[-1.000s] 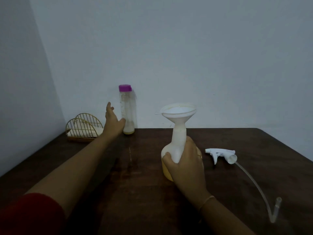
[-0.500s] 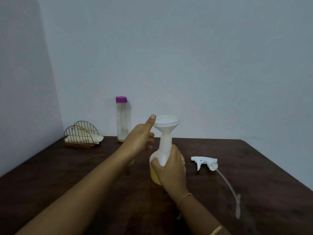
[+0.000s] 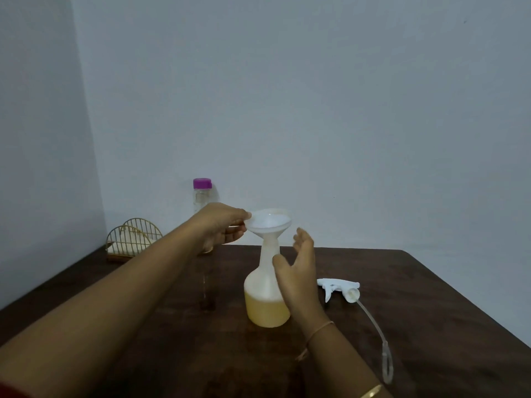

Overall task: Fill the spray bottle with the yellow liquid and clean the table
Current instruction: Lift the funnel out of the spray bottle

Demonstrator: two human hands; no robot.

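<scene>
We see the spray bottle (image 3: pixel 267 300) standing upright near the middle of the tabletop (image 3: pixel 431 326), its lower part filled with yellow liquid and a white funnel (image 3: pixel 268 222) seated in its neck. The left hand (image 3: pixel 221 225) pinches the funnel's rim at its left side. The right hand (image 3: pixel 298 271) is spread open just beside the bottle's neck — whether it touches we cannot tell. The detached sprayer head (image 3: pixel 339 288) lies to the right, its tube (image 3: pixel 376 331) trailing toward the near edge. At the far edge stands a purple-capped bottle (image 3: pixel 202 193); a wire holder (image 3: pixel 133 237) sits in the far left corner.
</scene>
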